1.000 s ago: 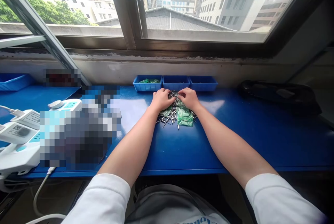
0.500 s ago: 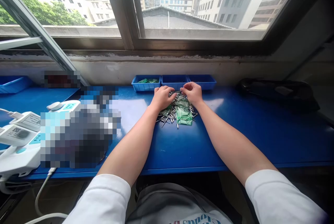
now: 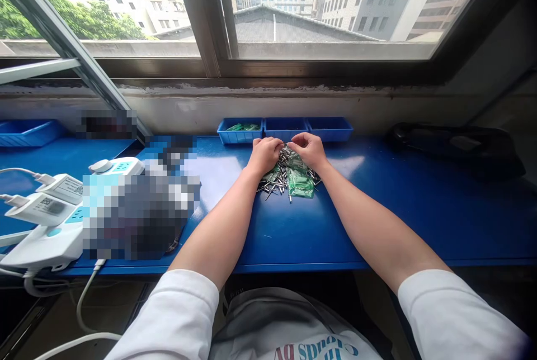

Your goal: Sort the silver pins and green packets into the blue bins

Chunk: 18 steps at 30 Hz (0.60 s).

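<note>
My left hand [image 3: 266, 156] is over the left side of a small pile, its fingers closed in a pinch. Facing it, my right hand [image 3: 310, 150] pinches thumb and finger together, the two sets of fingertips almost meeting. A thin sliver seems to lie between them, too small to name. Beneath my hands lies a heap of short, slender metal pins [image 3: 274, 185], partly hidden by the fingers. Among and on top of the pins lie clear green plastic packets [image 3: 301, 185], the nearest one at the front edge of the heap.
Three joined blue bins [image 3: 329, 132] stand behind the heap; the left one holds green packets [image 3: 243, 127]. A white power strip [image 3: 46, 242] with plugged-in chargers and a blurred-out object lie left on the blue table [image 3: 285, 237]. A dark bag-like item [image 3: 453, 150] rests right.
The view has shifted slightly, moving the scene a little rightward. My left fingers have drawn closer together, and both hands' fingertips remain near each other above the heap.
</note>
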{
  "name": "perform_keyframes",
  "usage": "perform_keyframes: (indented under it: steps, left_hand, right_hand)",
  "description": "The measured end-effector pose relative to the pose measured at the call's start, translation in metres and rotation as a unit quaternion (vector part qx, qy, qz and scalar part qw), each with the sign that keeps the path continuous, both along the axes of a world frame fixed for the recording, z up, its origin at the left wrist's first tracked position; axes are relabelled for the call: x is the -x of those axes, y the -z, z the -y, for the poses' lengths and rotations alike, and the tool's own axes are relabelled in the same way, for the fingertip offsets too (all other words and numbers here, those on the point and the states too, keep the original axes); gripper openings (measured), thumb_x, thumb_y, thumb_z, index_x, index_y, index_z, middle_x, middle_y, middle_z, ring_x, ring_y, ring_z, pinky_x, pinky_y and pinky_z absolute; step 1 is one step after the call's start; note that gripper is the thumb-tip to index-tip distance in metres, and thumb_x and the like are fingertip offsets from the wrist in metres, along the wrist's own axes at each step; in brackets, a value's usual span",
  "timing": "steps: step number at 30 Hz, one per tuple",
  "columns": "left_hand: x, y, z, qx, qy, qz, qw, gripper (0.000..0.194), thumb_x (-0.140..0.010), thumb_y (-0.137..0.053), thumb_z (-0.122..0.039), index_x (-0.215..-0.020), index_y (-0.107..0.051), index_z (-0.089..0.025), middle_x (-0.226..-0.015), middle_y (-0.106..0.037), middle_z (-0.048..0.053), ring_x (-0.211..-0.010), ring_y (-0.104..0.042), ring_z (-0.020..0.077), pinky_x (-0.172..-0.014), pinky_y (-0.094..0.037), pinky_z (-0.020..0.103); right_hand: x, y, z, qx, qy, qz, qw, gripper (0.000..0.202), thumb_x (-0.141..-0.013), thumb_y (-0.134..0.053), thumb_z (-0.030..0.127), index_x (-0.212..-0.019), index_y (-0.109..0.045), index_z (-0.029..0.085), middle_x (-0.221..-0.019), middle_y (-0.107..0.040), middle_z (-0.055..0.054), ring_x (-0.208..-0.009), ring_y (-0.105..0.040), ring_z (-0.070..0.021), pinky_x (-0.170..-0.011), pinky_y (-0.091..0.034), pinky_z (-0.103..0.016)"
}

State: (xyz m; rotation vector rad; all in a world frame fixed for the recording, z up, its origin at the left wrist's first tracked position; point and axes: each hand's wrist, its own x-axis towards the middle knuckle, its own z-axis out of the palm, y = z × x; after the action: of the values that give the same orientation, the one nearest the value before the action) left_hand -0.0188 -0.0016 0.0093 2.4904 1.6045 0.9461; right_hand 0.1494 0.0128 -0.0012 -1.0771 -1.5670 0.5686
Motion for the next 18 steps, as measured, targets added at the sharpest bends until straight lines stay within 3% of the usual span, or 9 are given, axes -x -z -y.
perform_keyframes:
  steps: [12,18]
  left_hand:
    - [0.0006,0.0014,-0.0013,0.021,-0.003,0.009,1.0,0.03,-0.094,-0.039,-0.029,-0.1,-0.068,-0.023,-0.104,-0.07,0.004,-0.101,-0.06,0.0203,-0.095,-0.032,0.038]
    - [0.0022,0.0026,-0.0038,0.024,-0.001,0.003,1.0,0.029,-0.093,-0.04,-0.027,-0.1,-0.068,-0.024,-0.104,-0.07,0.004,-0.102,-0.06,0.0204,-0.094,-0.032,0.038]
  right_hand:
    - [-0.0045,-0.0012,0.0025,0.003,0.012,0.063,0.998,0.02,-0.074,-0.064,0.037,-0.074,-0.069,0.018,-0.074,-0.07,-0.005,-0.07,-0.062,-0.0179,-0.066,-0.049,-0.031]
    - [-0.0046,-0.0029,0.0038,0.025,-0.05,0.006,0.998,0.023,-0.069,-0.068,0.035,-0.083,-0.07,0.018,-0.076,-0.071,-0.004,-0.072,-0.064,-0.0181,-0.066,-0.049,-0.03]
